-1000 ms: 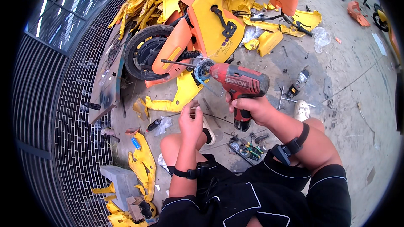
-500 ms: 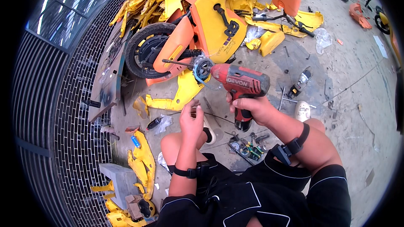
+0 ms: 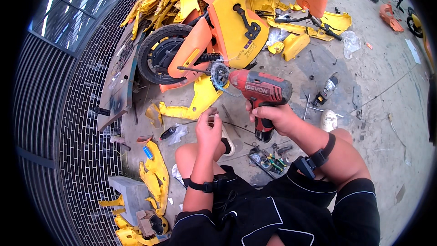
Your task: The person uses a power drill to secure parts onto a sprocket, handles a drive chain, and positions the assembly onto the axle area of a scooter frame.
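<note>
Blue strands [image 3: 217, 83] have shifted round the ring [image 3: 221, 72] on your red drill [image 3: 260, 86], right of your left hand [image 3: 208, 130]; its fingers curl, any pinch unclear. Your right hand [image 3: 278, 117] wraps its fingers round the handle [image 3: 263, 126], partly hiding it.

Grey concrete floor [image 3: 387, 114]: yellow panel pieces [image 3: 159, 166], green-handled pliers [image 3: 275, 165], crumpled clear plastic [image 3: 351, 45], black-silver power tool [image 3: 327, 90].
</note>
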`<state>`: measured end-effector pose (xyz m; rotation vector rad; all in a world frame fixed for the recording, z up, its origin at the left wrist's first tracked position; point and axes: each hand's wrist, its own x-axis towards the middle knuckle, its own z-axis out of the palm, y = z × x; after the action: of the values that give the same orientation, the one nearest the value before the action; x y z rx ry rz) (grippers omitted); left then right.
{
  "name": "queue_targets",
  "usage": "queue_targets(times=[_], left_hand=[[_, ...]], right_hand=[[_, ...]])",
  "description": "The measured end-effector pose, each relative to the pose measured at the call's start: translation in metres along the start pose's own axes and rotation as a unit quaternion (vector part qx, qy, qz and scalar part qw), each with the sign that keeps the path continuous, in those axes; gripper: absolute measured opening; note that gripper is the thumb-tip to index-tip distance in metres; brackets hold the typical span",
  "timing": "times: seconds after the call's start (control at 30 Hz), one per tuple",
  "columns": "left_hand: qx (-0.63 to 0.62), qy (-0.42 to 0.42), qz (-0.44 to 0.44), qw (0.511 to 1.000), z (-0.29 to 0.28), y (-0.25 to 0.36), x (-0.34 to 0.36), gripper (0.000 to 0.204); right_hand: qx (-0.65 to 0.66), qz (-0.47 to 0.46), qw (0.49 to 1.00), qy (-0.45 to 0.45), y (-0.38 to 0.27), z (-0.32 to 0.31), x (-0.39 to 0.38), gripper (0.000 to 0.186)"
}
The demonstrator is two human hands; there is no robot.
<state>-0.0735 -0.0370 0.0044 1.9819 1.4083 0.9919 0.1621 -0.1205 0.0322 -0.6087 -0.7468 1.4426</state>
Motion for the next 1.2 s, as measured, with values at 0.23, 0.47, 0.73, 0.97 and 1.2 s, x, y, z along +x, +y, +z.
queue_targets(times=[0.23, 0.47, 0.73, 0.97, 1.2], left_hand=[[0.004, 0.003, 0.005, 1.000, 0.000, 0.002, -0.001, 0.024], [0.015, 0.002, 0.000, 1.000, 0.000, 0.004, -0.003, 0.022], [-0.014, 0.008, -0.004, 1.000, 0.005, 0.002, -0.002, 0.024], [-0.045, 0.010, 0.008, 0.999, 0.004, 0.032, 0.021, 0.035], [-0.098, -0.033, 0.057, 0.993, 0.018, 0.027, 0.047, 0.047]], right_hand=[[-0.003, -0.001, 1.000, 0.005, 0.001, -0.002, 0.000, 0.039], [0.005, 0.009, 1.000, 0.004, 0.000, 0.000, -0.001, 0.040], [0.010, 0.002, 1.000, -0.001, 0.004, -0.003, 0.000, 0.037], [0.004, 0.011, 1.000, -0.005, 0.003, 0.000, -0.001, 0.041], [0.015, 0.022, 1.000, -0.015, 0.007, 0.000, 0.002, 0.042]])
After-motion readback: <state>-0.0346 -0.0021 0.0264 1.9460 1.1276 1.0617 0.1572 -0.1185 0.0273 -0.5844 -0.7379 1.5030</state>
